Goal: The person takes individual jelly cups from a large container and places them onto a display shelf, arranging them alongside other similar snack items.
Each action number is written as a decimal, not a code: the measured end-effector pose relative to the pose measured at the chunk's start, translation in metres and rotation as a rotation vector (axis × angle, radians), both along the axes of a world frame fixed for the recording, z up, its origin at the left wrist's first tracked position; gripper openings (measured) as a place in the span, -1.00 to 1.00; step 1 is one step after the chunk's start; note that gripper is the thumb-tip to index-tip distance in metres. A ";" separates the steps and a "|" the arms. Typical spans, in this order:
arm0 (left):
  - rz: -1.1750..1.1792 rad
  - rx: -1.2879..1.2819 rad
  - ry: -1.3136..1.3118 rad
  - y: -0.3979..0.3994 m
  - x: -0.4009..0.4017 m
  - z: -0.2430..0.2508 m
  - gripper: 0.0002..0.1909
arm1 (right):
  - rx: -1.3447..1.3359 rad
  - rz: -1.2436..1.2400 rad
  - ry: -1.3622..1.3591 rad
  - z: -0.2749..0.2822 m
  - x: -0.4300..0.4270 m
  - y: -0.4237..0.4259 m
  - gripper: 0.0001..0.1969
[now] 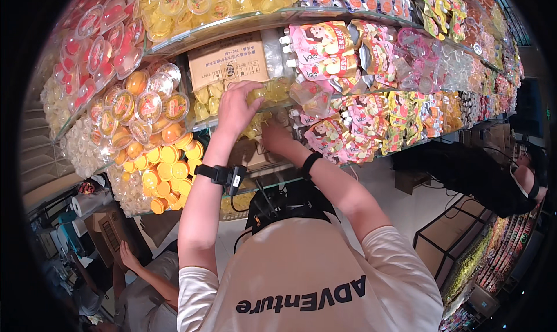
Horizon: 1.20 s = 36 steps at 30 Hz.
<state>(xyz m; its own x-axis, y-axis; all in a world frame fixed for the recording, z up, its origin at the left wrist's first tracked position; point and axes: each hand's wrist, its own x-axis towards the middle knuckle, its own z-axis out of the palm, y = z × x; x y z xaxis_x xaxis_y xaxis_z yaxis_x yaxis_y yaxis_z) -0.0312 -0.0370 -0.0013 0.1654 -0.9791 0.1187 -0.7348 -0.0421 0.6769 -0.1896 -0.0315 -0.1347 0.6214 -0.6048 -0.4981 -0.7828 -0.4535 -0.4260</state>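
Note:
My left hand (238,106) lies over a row of yellow jelly cups (212,98) on the middle shelf, fingers bent and thumb apart; whether it grips a cup cannot be told. Below and right of it, my right hand (275,137) reaches into the shaded lower shelf, beside more yellow jelly cups (253,127); its fingers are partly hidden. Behind the middle row stands a printed cardboard box (228,60). Pink spouted pouches (322,44) hang over the shelf at the right of the hands.
Glass shelf edges (226,20) run above and below the hands. Orange-lidded cups (167,171) and clear-lidded orange jelly cups (148,108) are heaped at left. Another person's hand (127,254) touches a carton at lower left; a further person in dark clothing (461,171) is at right.

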 end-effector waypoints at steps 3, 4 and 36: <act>0.018 -0.024 0.030 -0.009 -0.017 -0.004 -0.69 | -0.100 0.080 0.031 -0.049 0.015 -0.012 -0.35; 0.021 -0.019 0.000 -0.004 -0.016 -0.005 -0.67 | -0.178 0.185 0.084 -0.052 0.025 -0.009 -0.28; 0.020 -0.020 -0.301 0.027 -0.035 0.007 -0.47 | 0.249 -0.089 -0.692 0.127 -0.062 -0.007 -0.45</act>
